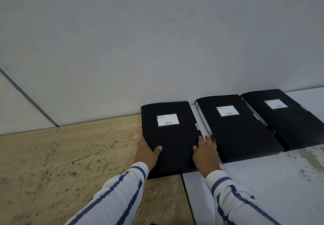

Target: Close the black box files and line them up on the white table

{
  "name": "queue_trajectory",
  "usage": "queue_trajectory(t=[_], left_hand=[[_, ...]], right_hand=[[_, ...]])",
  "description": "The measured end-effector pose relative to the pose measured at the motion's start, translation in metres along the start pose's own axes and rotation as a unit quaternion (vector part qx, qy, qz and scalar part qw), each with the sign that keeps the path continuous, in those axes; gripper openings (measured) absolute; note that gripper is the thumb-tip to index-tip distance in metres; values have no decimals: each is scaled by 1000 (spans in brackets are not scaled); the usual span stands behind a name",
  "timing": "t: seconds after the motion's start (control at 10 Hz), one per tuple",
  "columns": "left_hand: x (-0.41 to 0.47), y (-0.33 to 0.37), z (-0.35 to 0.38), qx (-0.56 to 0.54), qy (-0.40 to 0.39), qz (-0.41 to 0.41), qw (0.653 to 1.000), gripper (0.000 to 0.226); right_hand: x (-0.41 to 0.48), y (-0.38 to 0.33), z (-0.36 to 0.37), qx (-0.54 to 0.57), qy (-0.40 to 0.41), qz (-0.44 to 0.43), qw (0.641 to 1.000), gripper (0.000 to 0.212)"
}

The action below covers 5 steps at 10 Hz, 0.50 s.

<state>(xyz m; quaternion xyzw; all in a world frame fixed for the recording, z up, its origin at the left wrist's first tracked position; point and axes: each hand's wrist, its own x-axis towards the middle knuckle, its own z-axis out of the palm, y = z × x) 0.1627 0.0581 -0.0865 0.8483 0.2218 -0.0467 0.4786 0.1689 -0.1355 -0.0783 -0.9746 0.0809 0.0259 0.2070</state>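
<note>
From the head camera I see three black box files lying flat in a row against the pale wall (157, 40), all with their lids down and a white label on top of each.

The left box file (171, 137) sits across the seam between the scratched wooden table (70, 163) and the white table (271, 181); most of its underside seems to lie on the wood, with its right edge over the white surface. My left hand (146, 152) grips its left edge, thumb laid on the lid and fingers wrapped down the side out of my sight. My right hand (206, 153) clasps the right edge the same way, thumb on the lid, fingers curled over the side into the narrow gap next to the neighbouring file. Both sleeves (119, 193) are white with blue stripes.

The middle box file (240, 128) lies wholly on the white table just beside the held one, angled a little, its white spine label facing left. The right box file (284, 117) lies just beside that, touching or nearly so; I cannot tell which from this angle, since the picture is soft at that edge. The white table shows worn, mottled patches near its right side.
</note>
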Motion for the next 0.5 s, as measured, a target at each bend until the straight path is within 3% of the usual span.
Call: queue_trajectory(t=[0.5], left_hand=[[-74, 3, -53, 82, -10, 99, 992, 60]], right_hand=[[-78, -68, -6, 27, -36, -112, 993, 52]])
